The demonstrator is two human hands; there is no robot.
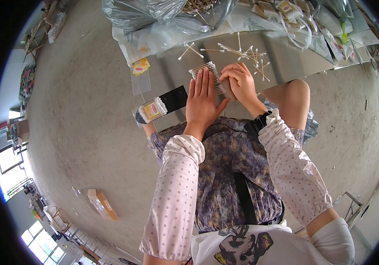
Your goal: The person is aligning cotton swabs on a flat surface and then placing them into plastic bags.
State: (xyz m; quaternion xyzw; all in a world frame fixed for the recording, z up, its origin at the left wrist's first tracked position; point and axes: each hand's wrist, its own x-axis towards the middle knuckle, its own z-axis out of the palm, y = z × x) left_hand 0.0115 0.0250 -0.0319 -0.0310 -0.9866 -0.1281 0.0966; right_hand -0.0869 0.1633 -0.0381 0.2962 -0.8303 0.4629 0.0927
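Fingers of the left hand lie straight and together, flat against a bundle of cotton swabs; the right hand curls its fingers loosely round the bundle's other side. Behind them, on the grey worktop, sits a crumpled clear plastic bag of swabs, then loose wooden-stemmed swabs. A small packed swab packet lies left.

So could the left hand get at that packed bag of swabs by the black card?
Probably yes. The swab bag lies uncovered just left of the left hand, which rests flat on a swab bundle, with nothing between them.
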